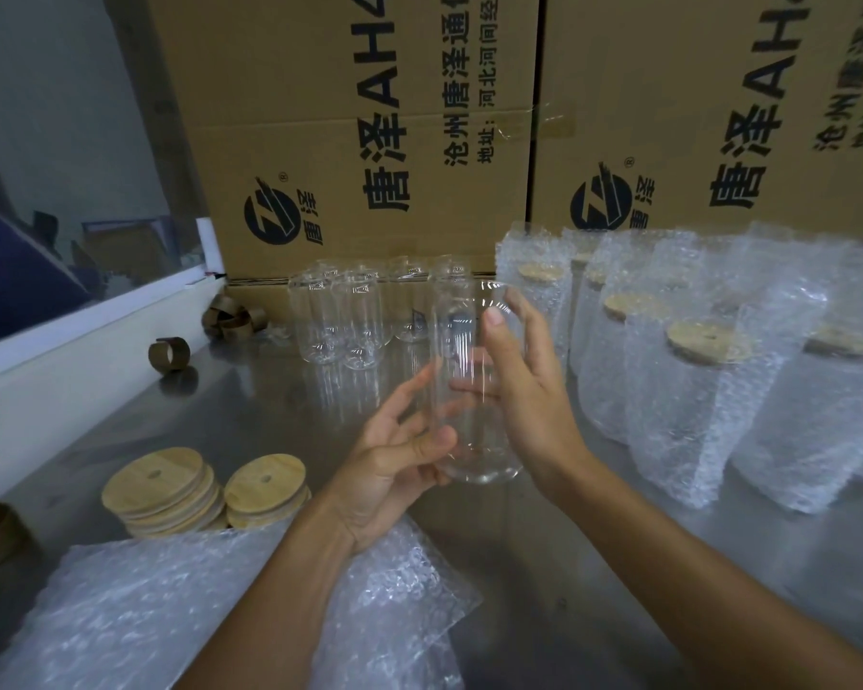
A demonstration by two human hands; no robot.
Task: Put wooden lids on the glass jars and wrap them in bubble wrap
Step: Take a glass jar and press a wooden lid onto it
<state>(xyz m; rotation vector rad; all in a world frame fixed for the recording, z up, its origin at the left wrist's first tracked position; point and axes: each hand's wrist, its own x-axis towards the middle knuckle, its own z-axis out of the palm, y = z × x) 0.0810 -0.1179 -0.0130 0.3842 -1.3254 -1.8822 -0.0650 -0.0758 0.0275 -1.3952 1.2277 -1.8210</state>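
Nearest, a pile of bubble wrap (pixel 210 615) lies flat on the steel table (pixel 544 565), unused, under the left forearm. Just beyond it to the left stand two stacks of wooden lids (pixel 163 483), waiting.

Above the table's middle, both hands hold one bare jar (pixel 469 385), lidless and unwrapped. The left hand (pixel 394 460) cups its base with loosely curled fingers; the right hand (pixel 524 381) grips its side higher up, thumb near the rim. This jar seems to be the one in hand now, and its lid likely comes next.

To the right, a group of wrapped jars (pixel 693 390) stands upright, lids showing through the wrap: those look finished.

Farther back, a cluster of empty jars (pixel 350 316) stands against the cardboard boxes (pixel 369 141), untouched. By my reckoning the work is past halfway, with several jars left.
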